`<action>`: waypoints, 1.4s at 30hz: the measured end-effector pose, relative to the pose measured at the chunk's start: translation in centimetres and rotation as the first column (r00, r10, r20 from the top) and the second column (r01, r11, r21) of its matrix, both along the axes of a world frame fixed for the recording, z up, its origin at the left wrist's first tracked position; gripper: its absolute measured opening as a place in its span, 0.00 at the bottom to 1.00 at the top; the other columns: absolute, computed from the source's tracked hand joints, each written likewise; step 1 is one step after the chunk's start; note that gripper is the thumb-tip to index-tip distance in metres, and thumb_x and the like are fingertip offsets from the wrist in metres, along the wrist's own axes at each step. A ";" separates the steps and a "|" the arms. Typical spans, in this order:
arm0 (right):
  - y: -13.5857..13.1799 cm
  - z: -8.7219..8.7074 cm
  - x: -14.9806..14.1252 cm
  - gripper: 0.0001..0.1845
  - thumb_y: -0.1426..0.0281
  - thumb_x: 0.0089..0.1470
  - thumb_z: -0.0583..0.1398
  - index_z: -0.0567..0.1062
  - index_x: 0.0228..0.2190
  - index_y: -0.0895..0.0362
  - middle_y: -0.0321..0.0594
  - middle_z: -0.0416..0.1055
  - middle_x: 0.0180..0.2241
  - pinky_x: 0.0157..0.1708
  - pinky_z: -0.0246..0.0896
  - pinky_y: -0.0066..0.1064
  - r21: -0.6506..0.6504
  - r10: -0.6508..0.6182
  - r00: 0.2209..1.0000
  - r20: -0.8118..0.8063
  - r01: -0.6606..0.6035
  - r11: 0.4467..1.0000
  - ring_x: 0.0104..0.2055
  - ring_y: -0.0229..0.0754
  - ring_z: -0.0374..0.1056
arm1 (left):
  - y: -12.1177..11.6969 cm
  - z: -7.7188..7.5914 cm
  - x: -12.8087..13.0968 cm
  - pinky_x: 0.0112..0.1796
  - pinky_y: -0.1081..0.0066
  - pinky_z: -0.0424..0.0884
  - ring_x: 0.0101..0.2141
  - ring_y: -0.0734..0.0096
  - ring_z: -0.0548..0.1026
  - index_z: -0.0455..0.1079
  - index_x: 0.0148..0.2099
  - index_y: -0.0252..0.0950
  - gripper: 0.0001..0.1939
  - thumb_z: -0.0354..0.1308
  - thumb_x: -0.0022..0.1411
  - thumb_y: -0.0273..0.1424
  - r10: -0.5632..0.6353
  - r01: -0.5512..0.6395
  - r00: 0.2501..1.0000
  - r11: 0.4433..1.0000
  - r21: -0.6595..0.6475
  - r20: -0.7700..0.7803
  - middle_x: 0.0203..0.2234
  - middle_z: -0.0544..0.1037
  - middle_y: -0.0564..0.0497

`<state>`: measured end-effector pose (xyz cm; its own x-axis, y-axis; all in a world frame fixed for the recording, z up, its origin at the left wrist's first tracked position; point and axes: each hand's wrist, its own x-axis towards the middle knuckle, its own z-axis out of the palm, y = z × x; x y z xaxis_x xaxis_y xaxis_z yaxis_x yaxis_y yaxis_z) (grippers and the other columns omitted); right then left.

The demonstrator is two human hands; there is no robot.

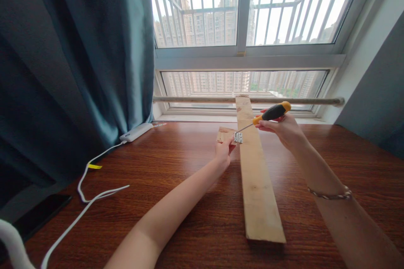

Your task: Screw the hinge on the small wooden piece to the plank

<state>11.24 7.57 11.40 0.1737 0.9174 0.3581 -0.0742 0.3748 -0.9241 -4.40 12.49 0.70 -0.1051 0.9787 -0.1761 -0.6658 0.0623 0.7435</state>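
A long pale wooden board (pixel 257 180) lies lengthwise on the dark wood table, its far end by the window. Against its left edge sits a small wooden block (pixel 224 133), and a silver hinge (pixel 238 137) spans the two. My left hand (pixel 224 151) is closed on the small block beside the hinge, the fingertips partly hidden. My right hand (pixel 282 130) grips a yellow-and-black screwdriver (pixel 273 112) by its handle. The screwdriver slants down to the left, its tip at the hinge's upper left part. Whether a screw is under the tip is too small to tell.
A white power strip (pixel 136 132) with a white cable (pixel 82 183) lies on the left of the table (pixel 189 214). A black flat device (pixel 41 216) rests at the left edge. A blue curtain (pixel 126 50) hangs left; a horizontal rail (pixel 202 99) crosses before the window.
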 end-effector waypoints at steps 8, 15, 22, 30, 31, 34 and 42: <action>0.2 -0.4 -0.1 0.15 0.63 0.33 0.70 0.76 0.22 0.62 0.44 0.76 0.23 0.23 0.75 0.36 0.067 -0.235 0.951 0.201 0.226 0.972 0.23 0.48 0.73 | 0.3 -0.3 -0.1 0.26 0.76 0.68 0.23 0.77 0.73 0.69 0.34 0.33 0.10 0.64 0.47 0.21 -0.017 0.016 0.999 1.000 -0.023 -0.043 0.26 0.76 0.51; -0.5 0.2 -0.5 0.16 0.63 0.33 0.69 0.76 0.22 0.62 0.45 0.76 0.24 0.20 0.73 0.32 0.028 -0.216 0.940 0.265 0.216 0.976 0.22 0.47 0.73 | 0.3 -0.7 -0.3 0.25 0.76 0.63 0.21 0.80 0.70 0.68 0.31 0.34 0.10 0.66 0.45 0.27 -0.007 -0.014 0.978 0.995 -0.099 -0.209 0.24 0.75 0.53; -0.8 0.4 -0.5 0.15 0.64 0.35 0.69 0.76 0.22 0.63 0.45 0.76 0.23 0.19 0.71 0.28 0.017 -0.180 0.942 0.284 0.183 0.983 0.22 0.44 0.72 | 0.1 -0.4 -0.2 0.22 0.79 0.62 0.18 0.82 0.68 0.70 0.31 0.32 0.11 0.67 0.43 0.26 -0.003 -0.008 0.989 0.997 -0.075 -0.149 0.23 0.75 0.52; -1.5 1.0 -1.2 0.15 0.67 0.34 0.69 0.75 0.25 0.63 0.46 0.77 0.28 0.15 0.65 0.26 0.099 -0.062 0.981 0.186 0.044 0.994 0.17 0.37 0.68 | -0.1 -0.2 -0.1 0.20 0.79 0.64 0.19 0.80 0.70 0.70 0.32 0.31 0.11 0.66 0.45 0.27 -0.025 0.012 0.990 0.996 -0.090 -0.141 0.23 0.75 0.51; -1.5 0.8 -1.2 0.14 0.66 0.34 0.68 0.75 0.23 0.63 0.46 0.76 0.26 0.15 0.65 0.27 0.110 -0.095 0.974 0.204 0.073 0.991 0.17 0.38 0.68 | -0.1 -0.1 -0.1 0.20 0.79 0.64 0.19 0.79 0.70 0.70 0.32 0.31 0.10 0.66 0.46 0.26 -0.023 0.009 0.989 0.995 -0.094 -0.145 0.23 0.75 0.51; -1.1 -0.3 -1.7 0.14 0.62 0.37 0.67 0.74 0.20 0.61 0.41 0.73 0.17 0.14 0.63 0.27 0.152 -0.282 0.918 0.279 0.248 0.957 0.15 0.39 0.67 | -0.3 0.0 -0.1 0.21 0.79 0.65 0.19 0.79 0.70 0.70 0.31 0.31 0.07 0.64 0.47 0.25 -0.009 -0.005 0.989 0.996 -0.091 -0.147 0.22 0.75 0.51; -4.6 1.2 -2.8 0.11 0.65 0.46 0.60 0.64 0.19 0.54 0.33 0.64 0.18 0.22 0.63 0.29 0.411 -0.571 0.794 -0.208 0.601 0.685 0.20 0.37 0.64 | -0.4 0.2 -0.1 0.21 0.80 0.66 0.19 0.79 0.71 0.69 0.31 0.31 0.07 0.64 0.47 0.22 -0.007 -0.001 0.994 0.997 -0.078 -0.106 0.22 0.74 0.52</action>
